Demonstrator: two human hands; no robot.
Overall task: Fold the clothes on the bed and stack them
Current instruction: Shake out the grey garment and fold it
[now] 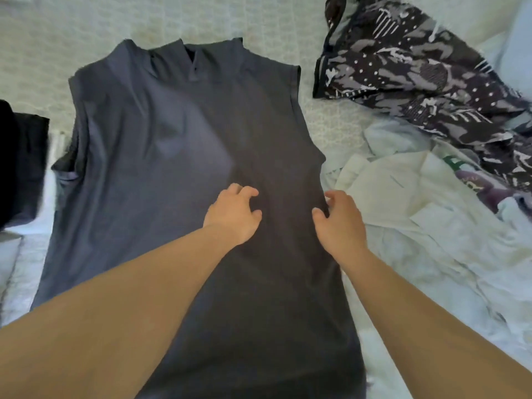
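Head view: we look down at a bed [325, 122] with a pale patterned cover
Dress: our dark grey sleeveless dress [184, 145] lies flat in the middle of the bed, collar away from us
Left hand [234, 213]: rests on the dress near its middle, fingers loosely curled, its grip released, holding nothing
Right hand [339, 218]: at the dress's right edge, thumb and fingers pinching the cloth
Right side: a dark patterned garment [417, 67] and a heap of white clothes [417, 220]
Left edge: a dark folded garment [20, 162]
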